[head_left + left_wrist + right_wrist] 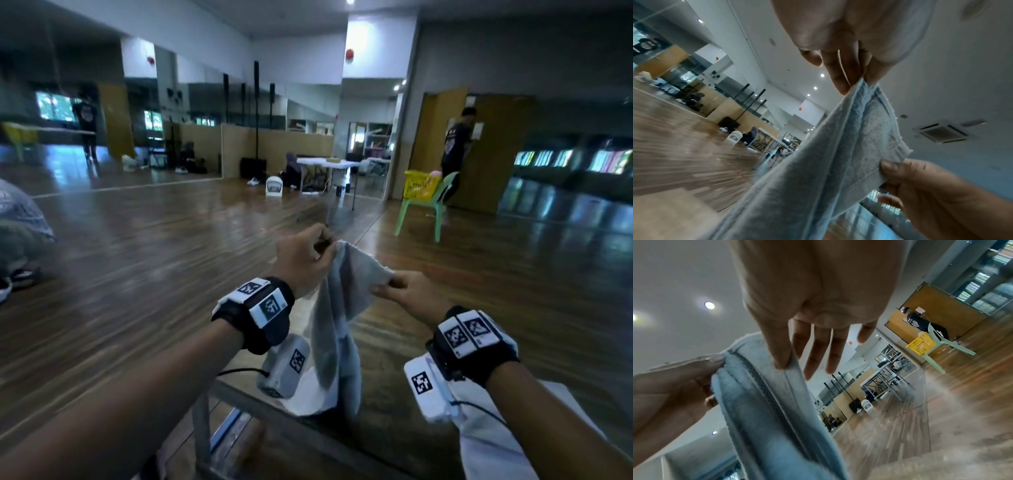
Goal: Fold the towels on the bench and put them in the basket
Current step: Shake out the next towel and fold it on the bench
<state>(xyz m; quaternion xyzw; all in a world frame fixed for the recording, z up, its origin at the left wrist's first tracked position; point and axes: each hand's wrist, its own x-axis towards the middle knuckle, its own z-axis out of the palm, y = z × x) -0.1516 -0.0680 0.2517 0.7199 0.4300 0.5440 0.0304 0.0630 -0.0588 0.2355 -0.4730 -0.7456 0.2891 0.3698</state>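
While both hands are raised above the bench [308, 435], a pale blue-grey terry towel [337, 329] hangs between them, clear of the floor, its lower part draping down to the bench's far edge. The left hand [301, 260] pinches one upper corner of the towel between thumb and curled fingers; the right hand [407, 294] pinches the adjoining top hem between thumb and forefinger, and the right wrist view shows its other fingers extended and free of the cloth. The two grips are near each other, so the top edge sags in loose folds. White cloth [493, 435] lies on the bench under the right forearm. A yellow basket [419, 185] sits on a green plastic chair [431, 205], well apart across the wooden floor [137, 257].
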